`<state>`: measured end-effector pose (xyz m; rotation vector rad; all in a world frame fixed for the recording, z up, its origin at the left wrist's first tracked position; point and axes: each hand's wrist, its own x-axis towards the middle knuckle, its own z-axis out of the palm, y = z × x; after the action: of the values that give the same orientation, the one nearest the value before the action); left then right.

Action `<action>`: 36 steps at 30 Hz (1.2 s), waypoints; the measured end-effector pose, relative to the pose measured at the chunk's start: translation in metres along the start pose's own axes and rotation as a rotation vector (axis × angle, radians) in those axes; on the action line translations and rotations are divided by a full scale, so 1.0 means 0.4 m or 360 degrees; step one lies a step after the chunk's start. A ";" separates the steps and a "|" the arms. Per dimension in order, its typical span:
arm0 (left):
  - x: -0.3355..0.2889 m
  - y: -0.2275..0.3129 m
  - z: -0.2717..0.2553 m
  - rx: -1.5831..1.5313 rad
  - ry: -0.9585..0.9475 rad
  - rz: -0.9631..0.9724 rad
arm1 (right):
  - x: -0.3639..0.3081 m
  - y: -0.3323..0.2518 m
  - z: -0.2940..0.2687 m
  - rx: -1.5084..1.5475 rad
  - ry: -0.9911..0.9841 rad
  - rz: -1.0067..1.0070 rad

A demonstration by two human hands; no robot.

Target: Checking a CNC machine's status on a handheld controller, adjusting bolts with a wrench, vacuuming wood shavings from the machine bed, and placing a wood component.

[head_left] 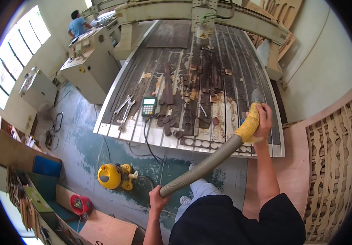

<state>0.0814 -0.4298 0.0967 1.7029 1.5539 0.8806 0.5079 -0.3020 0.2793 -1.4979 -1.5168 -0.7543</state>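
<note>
A ribbed grey vacuum hose [208, 163] runs slantwise across in front of me. My right hand [264, 121] is closed round its yellow-wrapped end [249, 124], and the grey nozzle [256, 96] points at the right side of the slotted machine bed [276, 145]. Lower down, near my waist, my left hand [158, 198] grips the hose. Dark round wooden pieces [167, 119] and dark strips [168, 83] lie on the bed among patches of pale dust. A dark strip with round holes [200, 143] sits by the front edge.
Two wrenches [127, 112] and a handheld controller [148, 107] with a cable lie on the bed's left. Above it spans a gantry with a spindle [202, 34]. A yellow vacuum cleaner [112, 177] stands on the floor. Cut wooden panels [333, 163] are at right; a person [78, 25] is far left.
</note>
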 end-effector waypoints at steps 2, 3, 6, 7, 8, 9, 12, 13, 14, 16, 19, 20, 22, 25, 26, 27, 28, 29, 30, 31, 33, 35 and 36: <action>0.054 0.071 0.010 0.0057 -0.0032 0.0065 | -0.048 0.090 0.063 0.0144 -0.0130 0.0380; 0.085 0.101 0.016 0.0053 -0.0066 0.0072 | -0.084 0.136 0.115 0.0143 -0.0131 0.0399; 0.178 0.181 0.049 0.0083 -0.0245 0.0091 | -0.174 0.263 0.260 0.0383 -0.0302 0.0453; 0.214 0.199 0.065 0.0128 -0.0357 0.0094 | -0.195 0.289 0.320 0.0520 -0.0392 0.0556; 0.248 0.210 0.085 0.0135 -0.0371 0.0087 | -0.211 0.313 0.382 0.0659 -0.0484 0.0660; 0.274 0.217 0.105 0.0184 -0.0416 0.0067 | -0.220 0.336 0.441 0.0658 -0.0496 0.0678; 0.373 0.244 0.163 0.0259 -0.0482 0.0004 | -0.259 0.417 0.614 0.0777 -0.0547 0.0846; 0.408 0.253 0.182 0.0276 -0.0482 -0.0013 | -0.274 0.451 0.665 0.0805 -0.0566 0.0886; 0.441 0.260 0.198 0.0283 -0.0499 -0.0032 | -0.279 0.471 0.716 0.0843 -0.0587 0.0922; 0.499 0.272 0.232 0.0220 -0.0455 -0.0043 | -0.298 0.508 0.790 0.0833 -0.0596 0.0903; 0.555 0.292 0.267 0.0209 -0.0453 -0.0146 | -0.295 0.512 0.867 0.1123 -0.0707 0.1176; 0.566 0.296 0.270 0.0215 -0.0460 -0.0170 | -0.289 0.509 0.882 0.1128 -0.0728 0.1191; 0.584 0.299 0.276 0.0264 -0.0480 -0.0198 | -0.269 0.501 0.898 0.1115 -0.0701 0.1102; 0.606 0.303 0.281 0.0253 -0.0525 -0.0223 | -0.283 0.527 0.917 0.1044 -0.0745 0.1039; 0.617 0.303 0.282 0.0251 -0.0532 -0.0230 | -0.298 0.545 0.924 0.1040 -0.0753 0.1045; 0.627 0.303 0.281 0.0292 -0.0576 -0.0189 | -0.313 0.562 0.929 0.1123 -0.0639 0.1141; 0.637 0.303 0.281 0.0332 -0.0618 -0.0148 | -0.328 0.575 0.934 0.1204 -0.0523 0.1235; 0.646 0.303 0.279 0.0339 -0.0610 -0.0167 | -0.316 0.555 0.935 0.1312 -0.0503 0.1441; 0.657 0.308 0.279 0.0304 -0.0574 -0.0123 | -0.293 0.541 0.934 0.1326 -0.0511 0.1448; 0.667 0.311 0.278 0.0268 -0.0537 -0.0077 | -0.267 0.528 0.931 0.1346 -0.0611 0.1381; 0.677 0.305 0.268 0.0287 -0.0513 -0.0060 | -0.183 0.483 0.917 0.1334 -0.0813 0.1195; 0.686 0.296 0.251 0.0307 -0.0483 -0.0037 | -0.101 0.424 0.910 0.1362 -0.0961 0.1117; 0.690 0.295 0.244 0.0258 -0.0432 -0.0052 | -0.080 0.400 0.917 0.1379 -0.1101 0.1041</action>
<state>0.2461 -0.1667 0.1531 1.8193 1.4949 0.4931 0.6057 0.0206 0.0612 -1.4388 -1.3715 0.7980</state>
